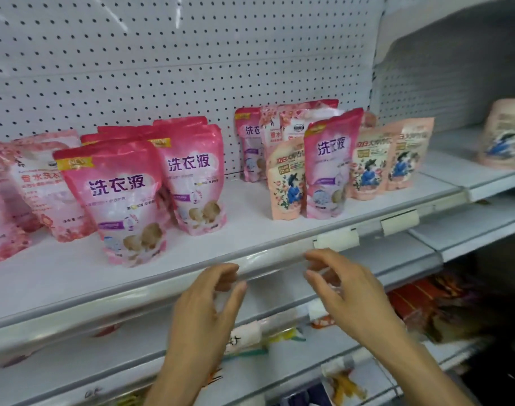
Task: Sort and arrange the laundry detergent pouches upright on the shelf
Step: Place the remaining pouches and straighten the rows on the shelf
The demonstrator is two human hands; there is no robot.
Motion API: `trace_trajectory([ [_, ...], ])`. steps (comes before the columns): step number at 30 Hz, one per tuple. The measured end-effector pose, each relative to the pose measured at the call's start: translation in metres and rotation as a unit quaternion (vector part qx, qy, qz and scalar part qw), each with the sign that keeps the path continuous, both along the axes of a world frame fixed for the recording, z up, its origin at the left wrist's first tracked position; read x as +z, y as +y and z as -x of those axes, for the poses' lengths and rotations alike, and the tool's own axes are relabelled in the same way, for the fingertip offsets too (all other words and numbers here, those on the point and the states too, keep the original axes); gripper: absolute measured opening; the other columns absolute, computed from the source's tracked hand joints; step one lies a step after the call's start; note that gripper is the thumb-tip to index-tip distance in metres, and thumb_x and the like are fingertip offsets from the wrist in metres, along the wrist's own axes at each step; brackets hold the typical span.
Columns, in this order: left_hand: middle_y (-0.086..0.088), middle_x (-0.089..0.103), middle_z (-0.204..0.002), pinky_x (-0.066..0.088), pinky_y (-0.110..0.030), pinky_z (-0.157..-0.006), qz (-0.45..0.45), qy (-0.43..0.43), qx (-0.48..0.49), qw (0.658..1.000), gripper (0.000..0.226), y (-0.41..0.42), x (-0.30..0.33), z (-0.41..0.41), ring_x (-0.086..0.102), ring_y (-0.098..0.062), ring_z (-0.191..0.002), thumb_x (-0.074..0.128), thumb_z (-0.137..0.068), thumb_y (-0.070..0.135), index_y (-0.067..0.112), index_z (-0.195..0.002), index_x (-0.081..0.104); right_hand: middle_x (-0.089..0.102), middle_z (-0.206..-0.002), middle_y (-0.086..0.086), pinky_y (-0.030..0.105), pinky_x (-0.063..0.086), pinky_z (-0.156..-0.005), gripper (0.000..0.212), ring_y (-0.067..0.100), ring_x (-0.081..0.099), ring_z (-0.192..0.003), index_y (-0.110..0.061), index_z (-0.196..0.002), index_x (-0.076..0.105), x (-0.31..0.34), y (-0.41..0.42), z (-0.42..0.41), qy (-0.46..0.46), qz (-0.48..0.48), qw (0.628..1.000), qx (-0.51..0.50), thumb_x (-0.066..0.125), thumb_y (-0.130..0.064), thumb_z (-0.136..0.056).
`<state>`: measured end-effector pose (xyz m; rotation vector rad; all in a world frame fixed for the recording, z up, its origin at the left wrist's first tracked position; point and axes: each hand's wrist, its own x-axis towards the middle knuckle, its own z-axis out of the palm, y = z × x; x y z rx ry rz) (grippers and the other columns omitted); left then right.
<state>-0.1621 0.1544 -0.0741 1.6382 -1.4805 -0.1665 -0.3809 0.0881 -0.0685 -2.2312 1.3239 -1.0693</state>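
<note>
Pouches of laundry detergent are seen standing in loose groups on a white metal shelf (250, 230) backed by white pegboard (162, 68), across the middle of the frame. At centre left, a glossy pink stand-up pouch with purple lettering (121, 200) is set nearest the shelf edge, with a matching pink pouch (194, 177) just behind and to its right. Pale pink floral pouches (42, 186) are seen leaning at the far left. At centre right the sorts are mixed: a peach pouch with a blue figure (287, 183) is pressed against another pink pouch (329, 168), and two more peach pouches (391, 159) are stood beside them.

Both hands are held in front of the shelf's clear price rail (279, 256), at lower centre. The left hand (203, 312) and the right hand (347, 291) are shown with fingers loosely curved and parted, and nothing is gripped by either.

The pouches are judged to be soft-walled and liquid-filled, so fairly heavy, slick and liable to slump. They would probably be best taken by both side edges near the upper half, then settled on the flat base gusset.
</note>
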Motion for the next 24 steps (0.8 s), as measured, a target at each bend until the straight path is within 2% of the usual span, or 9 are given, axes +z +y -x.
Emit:
trace_trajectory([
  [7,0.028,0.067,-0.088,0.055,-0.027,-0.078,-0.031,0.078,-0.053,0.995,0.017,-0.038,-0.014,0.142,0.064,0.003,-0.084,0.069,-0.086,0.032,0.04,-0.1,0.064,0.066,-0.096,-0.023,0.035,0.055,-0.076,0.031,0.0,0.063,-0.084,-0.038,-0.119,0.06,-0.002,-0.015,0.14,0.009,-0.053,0.999,-0.005,0.054,-0.044,-0.089],
  [12,0.025,0.068,-0.088,0.052,-0.018,-0.073,-0.041,0.12,-0.102,0.987,0.015,-0.063,-0.024,0.231,0.065,0.001,-0.084,0.068,-0.086,0.033,0.04,-0.099,0.065,0.067,-0.09,-0.024,0.033,0.056,-0.076,0.025,-0.004,0.064,-0.082,-0.041,-0.113,0.063,-0.014,-0.03,0.231,-0.015,-0.074,0.997,-0.009,0.06,-0.041,-0.088],
  [15,0.027,0.068,-0.091,0.054,-0.02,-0.074,-0.048,0.138,-0.124,0.982,0.016,-0.077,-0.021,0.275,0.066,0.0,-0.084,0.069,-0.088,0.03,0.041,-0.097,0.065,0.07,-0.092,-0.022,0.028,0.055,-0.078,0.021,-0.002,0.066,-0.088,-0.04,-0.108,0.067,-0.019,-0.042,0.278,-0.037,-0.101,0.994,-0.003,0.064,-0.036,-0.087],
  [18,0.027,0.068,-0.092,0.054,-0.023,-0.078,-0.056,0.12,-0.137,0.982,0.016,-0.098,-0.011,0.305,0.065,0.004,-0.088,0.068,-0.089,0.032,0.041,-0.101,0.064,0.072,-0.092,-0.017,0.013,0.05,-0.063,0.018,0.002,0.068,-0.081,-0.039,-0.103,0.068,-0.015,-0.062,0.31,-0.055,-0.123,0.991,0.02,0.066,-0.028,-0.089],
  [19,0.025,0.069,-0.094,0.054,-0.024,-0.082,-0.052,0.108,-0.138,0.983,0.017,-0.106,-0.005,0.311,0.064,0.005,-0.09,0.068,-0.089,0.033,0.041,-0.103,0.064,0.072,-0.092,-0.016,0.013,0.051,-0.064,0.018,0.003,0.068,-0.081,-0.038,-0.103,0.069,-0.013,-0.07,0.317,-0.064,-0.13,0.989,0.028,0.066,-0.027,-0.089],
  [22,0.024,0.066,-0.104,0.051,-0.024,-0.091,-0.019,0.06,-0.128,0.99,0.022,-0.136,0.015,0.319,0.06,0.009,-0.098,0.067,-0.089,0.032,0.04,-0.109,0.063,0.072,-0.095,-0.017,0.027,0.056,-0.082,0.017,0.001,0.069,-0.087,-0.037,-0.103,0.07,-0.003,-0.104,0.328,-0.089,-0.13,0.986,0.045,0.067,-0.028,-0.089],
  [24,0.024,0.063,-0.11,0.048,-0.024,-0.095,0.005,0.015,-0.119,0.993,0.026,-0.157,0.03,0.318,0.056,0.009,-0.104,0.065,-0.089,0.036,0.038,-0.115,0.062,0.072,-0.094,-0.016,0.031,0.056,-0.083,0.016,0.002,0.069,-0.086,-0.036,-0.103,0.07,0.007,-0.13,0.33,-0.099,-0.125,0.985,0.062,0.067,-0.027,-0.089],
])
